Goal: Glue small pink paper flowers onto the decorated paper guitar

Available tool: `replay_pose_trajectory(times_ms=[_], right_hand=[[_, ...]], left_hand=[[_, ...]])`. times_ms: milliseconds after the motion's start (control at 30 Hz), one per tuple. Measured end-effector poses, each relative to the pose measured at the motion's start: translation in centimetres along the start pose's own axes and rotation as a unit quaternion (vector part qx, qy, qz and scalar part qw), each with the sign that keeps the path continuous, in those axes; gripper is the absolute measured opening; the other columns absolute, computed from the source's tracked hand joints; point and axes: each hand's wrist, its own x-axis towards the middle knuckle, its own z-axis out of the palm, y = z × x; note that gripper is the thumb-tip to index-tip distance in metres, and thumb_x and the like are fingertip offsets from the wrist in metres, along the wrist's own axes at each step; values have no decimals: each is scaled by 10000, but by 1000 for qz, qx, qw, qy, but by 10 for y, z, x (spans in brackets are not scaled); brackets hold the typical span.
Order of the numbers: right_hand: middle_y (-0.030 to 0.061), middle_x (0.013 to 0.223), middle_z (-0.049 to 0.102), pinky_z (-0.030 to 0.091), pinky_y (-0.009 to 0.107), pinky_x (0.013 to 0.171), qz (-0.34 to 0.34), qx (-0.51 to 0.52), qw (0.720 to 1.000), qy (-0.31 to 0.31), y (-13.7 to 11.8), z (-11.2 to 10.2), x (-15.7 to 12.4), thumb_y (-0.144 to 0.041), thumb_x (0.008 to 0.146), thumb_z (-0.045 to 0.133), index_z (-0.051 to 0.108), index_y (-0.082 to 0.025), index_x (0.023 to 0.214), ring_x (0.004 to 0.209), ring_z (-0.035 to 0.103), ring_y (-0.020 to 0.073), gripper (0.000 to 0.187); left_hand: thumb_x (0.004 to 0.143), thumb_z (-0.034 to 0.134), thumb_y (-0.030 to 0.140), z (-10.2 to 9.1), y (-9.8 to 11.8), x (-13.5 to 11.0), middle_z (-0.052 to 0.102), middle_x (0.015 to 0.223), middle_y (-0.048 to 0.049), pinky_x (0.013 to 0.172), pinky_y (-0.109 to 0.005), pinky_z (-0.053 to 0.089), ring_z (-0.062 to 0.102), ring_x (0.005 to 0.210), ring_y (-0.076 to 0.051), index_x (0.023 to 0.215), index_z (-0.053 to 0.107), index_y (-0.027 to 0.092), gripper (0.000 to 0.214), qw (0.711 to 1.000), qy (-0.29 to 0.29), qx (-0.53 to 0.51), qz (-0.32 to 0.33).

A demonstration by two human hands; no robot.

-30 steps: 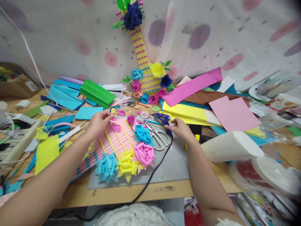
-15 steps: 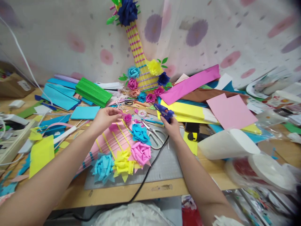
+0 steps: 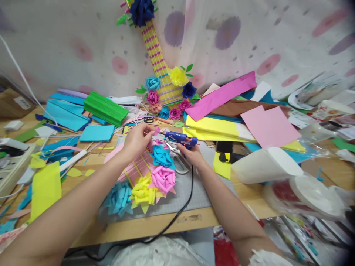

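Observation:
My left hand (image 3: 138,141) is closed in a pinch over the pink paper guitar (image 3: 141,165), a small magenta paper flower (image 3: 156,131) at its fingertips, mostly hidden. My right hand (image 3: 192,155) grips a blue glue gun (image 3: 181,138), its nozzle pointing left, close to the flower. On the guitar's lower part sit a blue paper flower (image 3: 163,156), a pink one (image 3: 163,179), a yellow one (image 3: 143,190) and another blue one (image 3: 119,197). Partly under the glue gun and my right hand lie scissors (image 3: 181,163).
A yellow paper guitar (image 3: 156,55) with flowers leans against the patterned curtain behind. Green crepe paper (image 3: 105,108), blue sheets (image 3: 97,133) and yellow sheets (image 3: 212,126) lie around. A white roll (image 3: 266,165) stands at right. The glue gun's black cord (image 3: 177,214) hangs over the table edge.
My right hand has brought the glue gun left and turned its nozzle toward my left fingers. My left hand has shifted slightly right with the magenta flower. The view has shifted a little.

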Motion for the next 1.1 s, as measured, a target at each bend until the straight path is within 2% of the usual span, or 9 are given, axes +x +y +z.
replay_pose_trajectory(times_ms=[100,333,767,1100], right_hand=[[16,590,604,457,284,565,-34,0,999,5,1,2,-1,-593,659,629,665,-175,818,647,575,183,449],[31,637,645,490,301,592,-60,-1,998,8,0,1,-2,-546,684,635,678,-181,835,697,614,208,397],[37,676,663,512,313,628,-64,4,998,-1,-3,-2,-2,-523,693,639,674,-189,834,736,632,220,364],[40,665,667,516,299,599,-60,-1,998,9,2,1,0,-532,699,640,683,-178,843,710,637,213,385]], left_hand=[[808,542,380,6,1,-1,688,713,-21,603,-274,435,631,650,-173,820,619,205,192,998,2,51,39],[813,540,375,8,-2,2,695,758,-29,592,-266,422,635,664,-172,821,620,202,191,997,19,55,52],[785,564,388,9,-6,7,686,732,-21,583,-268,422,623,649,-170,812,620,202,196,999,17,34,38],[757,606,436,13,-9,6,670,671,-22,555,-274,432,618,599,-171,762,611,210,226,999,2,-4,46]])
